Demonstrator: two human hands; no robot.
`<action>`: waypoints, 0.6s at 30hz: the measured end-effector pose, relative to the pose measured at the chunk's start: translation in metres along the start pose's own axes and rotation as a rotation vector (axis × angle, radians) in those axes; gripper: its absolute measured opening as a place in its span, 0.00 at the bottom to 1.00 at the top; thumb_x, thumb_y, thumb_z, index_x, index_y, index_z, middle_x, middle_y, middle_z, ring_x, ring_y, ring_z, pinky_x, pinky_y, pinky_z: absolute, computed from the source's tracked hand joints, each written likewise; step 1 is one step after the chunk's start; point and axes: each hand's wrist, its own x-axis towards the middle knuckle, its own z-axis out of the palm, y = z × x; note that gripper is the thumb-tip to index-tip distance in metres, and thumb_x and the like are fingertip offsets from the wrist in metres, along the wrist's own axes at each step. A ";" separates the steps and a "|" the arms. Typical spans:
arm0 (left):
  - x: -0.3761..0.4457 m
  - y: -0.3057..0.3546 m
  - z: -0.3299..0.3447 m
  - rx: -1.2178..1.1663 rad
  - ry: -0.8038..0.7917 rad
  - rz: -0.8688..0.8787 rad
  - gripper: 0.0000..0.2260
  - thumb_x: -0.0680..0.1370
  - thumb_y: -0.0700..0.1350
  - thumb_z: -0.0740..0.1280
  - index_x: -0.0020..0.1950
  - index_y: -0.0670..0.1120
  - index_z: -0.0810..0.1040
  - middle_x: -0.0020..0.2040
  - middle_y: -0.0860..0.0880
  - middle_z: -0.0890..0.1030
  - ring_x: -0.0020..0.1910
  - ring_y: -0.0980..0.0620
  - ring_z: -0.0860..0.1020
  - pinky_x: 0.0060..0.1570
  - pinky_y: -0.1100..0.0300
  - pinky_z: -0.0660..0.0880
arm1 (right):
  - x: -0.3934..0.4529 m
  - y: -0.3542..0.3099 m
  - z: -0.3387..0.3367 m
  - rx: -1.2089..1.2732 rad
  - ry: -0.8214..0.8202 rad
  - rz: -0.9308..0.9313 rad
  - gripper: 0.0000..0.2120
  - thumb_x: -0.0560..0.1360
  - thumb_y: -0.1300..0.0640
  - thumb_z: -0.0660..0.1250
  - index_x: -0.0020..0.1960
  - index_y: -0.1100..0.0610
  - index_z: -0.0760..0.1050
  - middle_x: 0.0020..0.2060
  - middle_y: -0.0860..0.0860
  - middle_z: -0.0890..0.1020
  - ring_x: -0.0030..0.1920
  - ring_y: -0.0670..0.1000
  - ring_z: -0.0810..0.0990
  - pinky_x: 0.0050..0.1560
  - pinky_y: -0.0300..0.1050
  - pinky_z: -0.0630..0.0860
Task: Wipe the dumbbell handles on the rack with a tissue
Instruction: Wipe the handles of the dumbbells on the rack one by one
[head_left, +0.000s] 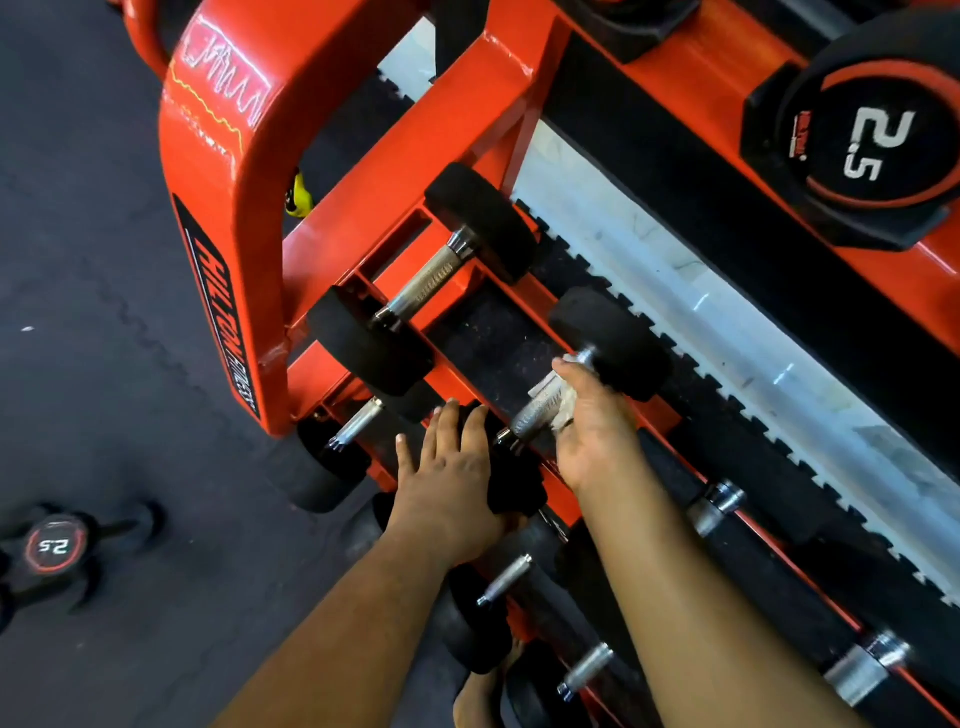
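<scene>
Crouched over an orange dumbbell rack (332, 249), a person works on the second dumbbell (576, 384) from the frame's end on the middle tier. Right hand (587, 426) curls around that dumbbell's knurled steel handle (535, 410), fingers and thumb clamping a crumpled white tissue (558, 389) against the metal near the far black head. Left hand (452, 478) lies flat with fingers straight and spread on the near black head of the same dumbbell, holding nothing. Just to the left on the same tier sits another dumbbell (426, 280), its chrome handle bare. Lower tiers carry more dumbbells, only their short steel handles (506, 578) and dark ends showing beneath the forearms. On the top tier at upper right rests a hexagonal weight marked 2.5 (878, 140). A matching 2.5 dumbbell (54, 548) lies on the dark rubber floor (93, 260) at lower left, well apart from the rack
</scene>
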 end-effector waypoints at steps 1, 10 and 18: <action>0.000 0.000 0.000 -0.002 -0.002 -0.002 0.56 0.70 0.64 0.75 0.82 0.51 0.39 0.83 0.49 0.37 0.82 0.47 0.37 0.78 0.35 0.40 | 0.001 -0.001 0.003 0.015 0.023 0.024 0.17 0.68 0.53 0.76 0.53 0.59 0.79 0.42 0.55 0.81 0.44 0.53 0.81 0.47 0.49 0.77; -0.002 0.000 -0.001 -0.015 0.009 0.005 0.56 0.68 0.64 0.75 0.83 0.51 0.41 0.83 0.48 0.39 0.82 0.47 0.38 0.78 0.35 0.40 | -0.002 0.013 0.005 0.088 -0.079 0.182 0.07 0.77 0.58 0.71 0.42 0.52 0.75 0.35 0.51 0.79 0.39 0.50 0.79 0.49 0.47 0.77; -0.002 0.001 -0.002 -0.012 -0.005 0.003 0.56 0.69 0.63 0.75 0.82 0.51 0.40 0.83 0.48 0.38 0.82 0.47 0.38 0.78 0.35 0.41 | -0.009 0.023 0.002 -0.071 -0.148 0.280 0.12 0.75 0.51 0.73 0.37 0.57 0.77 0.34 0.53 0.81 0.37 0.53 0.82 0.45 0.47 0.80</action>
